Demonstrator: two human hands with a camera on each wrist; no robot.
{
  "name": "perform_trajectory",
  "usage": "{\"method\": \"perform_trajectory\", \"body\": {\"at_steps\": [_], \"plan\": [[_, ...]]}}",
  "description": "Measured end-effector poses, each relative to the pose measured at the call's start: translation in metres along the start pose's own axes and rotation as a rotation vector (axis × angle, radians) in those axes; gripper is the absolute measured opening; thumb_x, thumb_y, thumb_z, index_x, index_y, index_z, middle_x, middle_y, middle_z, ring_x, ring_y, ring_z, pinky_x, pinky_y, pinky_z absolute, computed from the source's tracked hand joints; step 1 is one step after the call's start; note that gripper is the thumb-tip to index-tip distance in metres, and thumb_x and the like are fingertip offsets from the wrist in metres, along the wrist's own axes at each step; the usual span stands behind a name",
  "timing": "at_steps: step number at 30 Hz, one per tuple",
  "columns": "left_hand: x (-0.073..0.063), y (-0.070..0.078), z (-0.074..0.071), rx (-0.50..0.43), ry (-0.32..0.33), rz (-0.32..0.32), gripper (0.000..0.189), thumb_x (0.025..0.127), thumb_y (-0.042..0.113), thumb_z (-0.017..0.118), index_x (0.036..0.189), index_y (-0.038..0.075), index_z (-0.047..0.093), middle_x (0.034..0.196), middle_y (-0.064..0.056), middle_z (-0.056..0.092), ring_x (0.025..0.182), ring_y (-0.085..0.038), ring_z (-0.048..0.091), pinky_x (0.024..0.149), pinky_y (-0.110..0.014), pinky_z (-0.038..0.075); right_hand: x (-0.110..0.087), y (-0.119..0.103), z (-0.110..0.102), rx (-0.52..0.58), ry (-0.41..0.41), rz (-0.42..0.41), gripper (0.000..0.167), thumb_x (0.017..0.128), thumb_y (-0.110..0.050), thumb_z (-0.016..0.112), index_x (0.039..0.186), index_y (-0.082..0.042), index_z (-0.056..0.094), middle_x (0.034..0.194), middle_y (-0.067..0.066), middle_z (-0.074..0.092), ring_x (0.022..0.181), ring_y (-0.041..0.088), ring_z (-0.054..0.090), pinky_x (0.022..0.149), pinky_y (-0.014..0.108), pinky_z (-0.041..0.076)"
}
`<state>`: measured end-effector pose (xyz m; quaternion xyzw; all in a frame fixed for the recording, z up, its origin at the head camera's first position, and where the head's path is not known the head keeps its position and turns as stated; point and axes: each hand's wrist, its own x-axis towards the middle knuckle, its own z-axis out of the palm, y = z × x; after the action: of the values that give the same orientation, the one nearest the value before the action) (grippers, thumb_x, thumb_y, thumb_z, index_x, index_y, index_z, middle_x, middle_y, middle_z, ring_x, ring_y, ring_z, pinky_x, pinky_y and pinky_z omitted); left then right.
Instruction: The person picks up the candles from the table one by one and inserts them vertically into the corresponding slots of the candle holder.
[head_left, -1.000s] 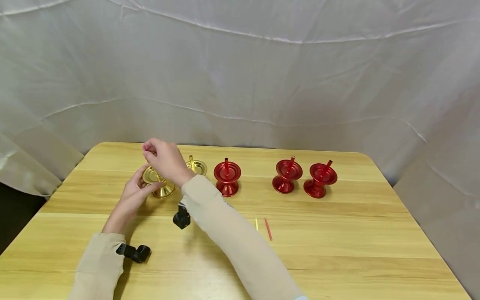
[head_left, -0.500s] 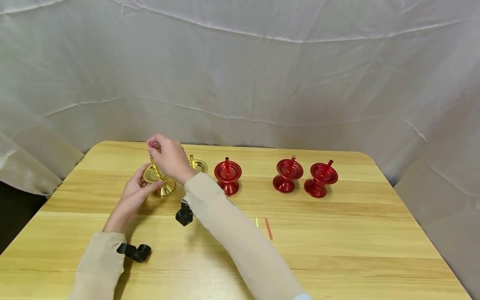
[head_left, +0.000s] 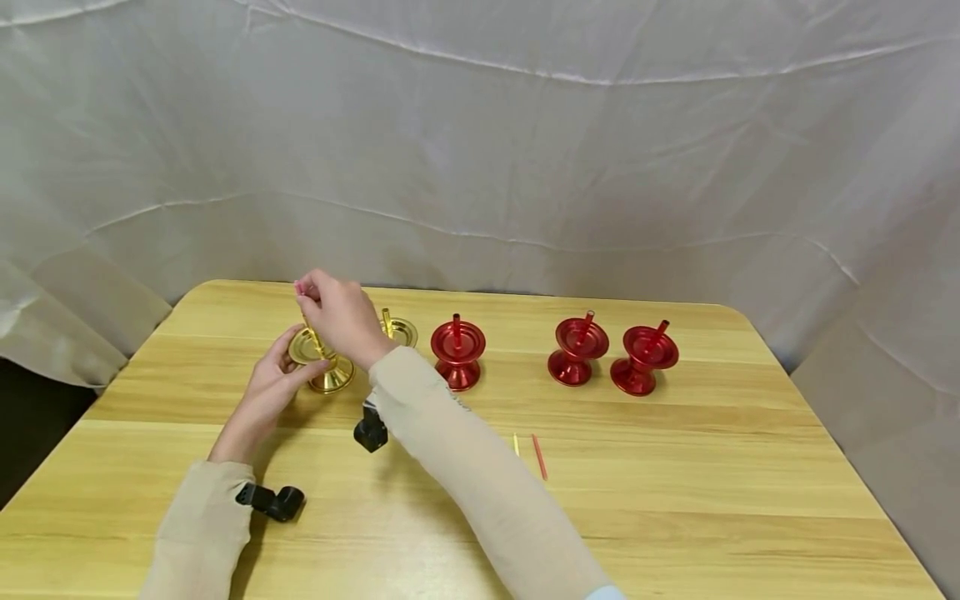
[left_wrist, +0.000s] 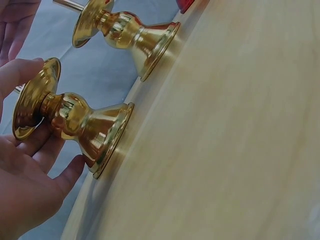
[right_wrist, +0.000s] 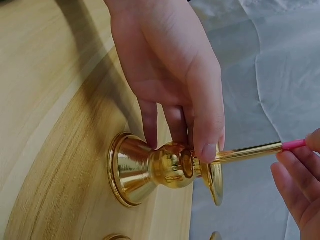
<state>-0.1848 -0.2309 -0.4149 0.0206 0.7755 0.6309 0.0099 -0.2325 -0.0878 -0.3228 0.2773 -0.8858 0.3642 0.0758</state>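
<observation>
Gold candle holder [head_left: 322,360] stands near the far left corner of the wooden table [head_left: 675,500], upright on its flared foot, with a thin gold tube rising from its dish. The left hand [head_left: 264,398] is curled round its stem and dish rim; the wrist views show the thumb on the rim and the fingers behind the bulbous stem. The right hand [head_left: 339,317] is above it, its fingertips together in a pinch on a pink stick [right_wrist: 294,144] that pokes out of the top of the tube.

A second gold holder [head_left: 396,330] stands just beside the first, toward the far edge, partly hidden by the right wrist. Three red holders [head_left: 458,350] [head_left: 576,350] [head_left: 645,357] stand in a row along the far edge toward the right, each with a red stick in it. Near the middle of the table lie a yellow stick [head_left: 515,444] and a red stick [head_left: 538,457], loose and close together.

The tabletop is pale wood grain with rounded corners. Wrinkled white cloth [head_left: 525,150] hangs behind and on both sides of it.
</observation>
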Motion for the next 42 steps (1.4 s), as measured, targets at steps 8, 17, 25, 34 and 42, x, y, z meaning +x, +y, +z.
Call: {"method": "perform_trajectory", "body": {"at_steps": [8,17,25,34,42], "plan": [[0.0005,-0.0008,-0.0003,-0.012,0.002,0.004,0.077,0.094,0.022,0.065,0.153,0.005,0.019,0.144,-0.023,0.037,0.117,-0.007,0.046,0.091,-0.011,0.04,0.0018,0.0006,0.0012,-0.102,0.007,0.057,0.015,0.1,-0.025,0.055,0.109,-0.018,0.064,0.104,-0.008,0.07,0.085,0.001,0.063,0.068,0.012,0.046],[0.0002,-0.0031,0.0,-0.025,-0.007,0.016,0.076,0.094,0.02,0.064,0.153,0.005,0.019,0.143,-0.021,0.037,0.116,-0.007,0.047,0.092,-0.012,0.04,0.0019,-0.0019,-0.0001,-0.189,-0.049,-0.005,0.02,0.101,-0.024,0.052,0.116,-0.018,0.062,0.105,-0.008,0.069,0.072,0.001,0.059,0.057,0.014,0.043],[0.0011,-0.0023,0.0019,-0.03,-0.008,0.009,0.076,0.094,0.021,0.065,0.154,0.007,0.019,0.144,-0.021,0.038,0.118,-0.011,0.046,0.092,-0.013,0.041,0.001,-0.0008,-0.0012,-0.179,-0.034,-0.003,0.02,0.101,-0.023,0.051,0.115,-0.017,0.063,0.105,-0.006,0.069,0.067,0.002,0.057,0.053,0.014,0.041],[0.0015,-0.0028,0.0023,-0.038,-0.012,0.016,0.076,0.095,0.019,0.064,0.154,0.006,0.018,0.145,-0.021,0.036,0.119,-0.012,0.046,0.093,-0.013,0.041,0.0026,-0.0007,0.0009,-0.225,-0.037,-0.019,0.02,0.101,-0.024,0.052,0.114,-0.016,0.064,0.098,-0.007,0.068,0.063,0.003,0.054,0.05,0.015,0.04],[0.002,-0.0025,0.003,-0.047,-0.008,0.022,0.075,0.094,0.019,0.065,0.153,0.005,0.02,0.144,-0.021,0.037,0.118,-0.009,0.047,0.093,-0.013,0.041,0.0032,0.0044,0.0013,-0.225,-0.019,-0.077,0.017,0.099,-0.023,0.056,0.111,-0.015,0.065,0.094,-0.007,0.068,0.069,0.003,0.057,0.056,0.015,0.043]]}}
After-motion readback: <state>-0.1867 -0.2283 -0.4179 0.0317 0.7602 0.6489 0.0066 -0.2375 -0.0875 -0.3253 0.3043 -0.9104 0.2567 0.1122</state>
